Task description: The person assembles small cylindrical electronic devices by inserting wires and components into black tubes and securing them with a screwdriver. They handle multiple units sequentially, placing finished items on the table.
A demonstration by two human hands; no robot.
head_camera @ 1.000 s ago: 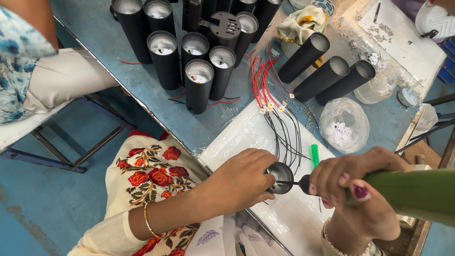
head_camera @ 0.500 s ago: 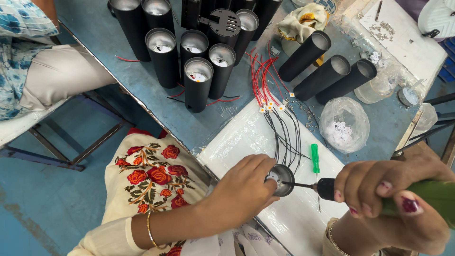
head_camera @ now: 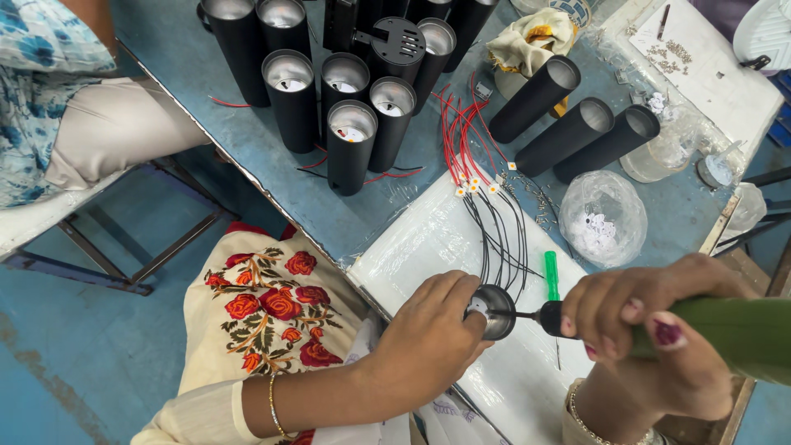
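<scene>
My left hand [head_camera: 432, 334] grips a small round metal cup part [head_camera: 494, 311] over a white plastic-covered board [head_camera: 428, 247]. My right hand [head_camera: 651, 330] is wrapped around a green powered screwdriver [head_camera: 733, 334] whose black tip and thin bit point left into the mouth of the cup. A bundle of red and black wires [head_camera: 486, 189] with small white square chips lies just beyond the cup. A small green-handled screwdriver [head_camera: 551, 276] lies on the board between my hands.
Several upright black tubes [head_camera: 350, 144] stand on the blue table [head_camera: 239, 115]; three more lie on their sides [head_camera: 577, 132]. A clear bag of small white parts [head_camera: 601, 218] sits right. A seated person's leg [head_camera: 115, 132] is at the left, beside a metal stool frame.
The view has shifted slightly. My right hand with the green driver moved a little right and steadied, the bit staying in the cup. My left hand kept its grip.
</scene>
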